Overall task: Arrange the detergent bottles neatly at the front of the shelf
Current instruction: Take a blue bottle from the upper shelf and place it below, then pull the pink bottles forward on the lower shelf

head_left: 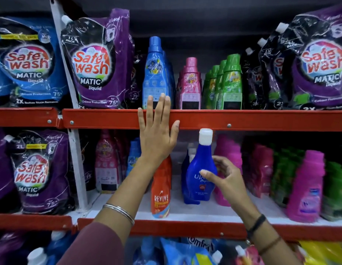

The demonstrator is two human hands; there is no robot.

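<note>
A dark blue bottle (pixel 200 169) with a white cap stands on the middle shelf (pixel 185 225). My right hand (pixel 223 176) curls around its right side, thumb across the label and fingers behind; the grip looks loose. More blue bottles stand behind it. My left hand (pixel 156 131) lies flat and open against the red rail of the upper shelf (pixel 243 120), fingertips at the foot of a tall light blue bottle (pixel 156 73). An orange Revive bottle (pixel 161 188) stands below my left wrist, near the shelf front.
Pink bottles (pixel 306 188) and green bottles (pixel 336 188) fill the middle shelf's right side. Purple Safe Wash pouches (pixel 42 173) stand at the left. On the upper shelf are pink bottles (pixel 190 85), green bottles (pixel 231 83) and more pouches (pixel 95 62). White shelf floor shows around the blue bottle.
</note>
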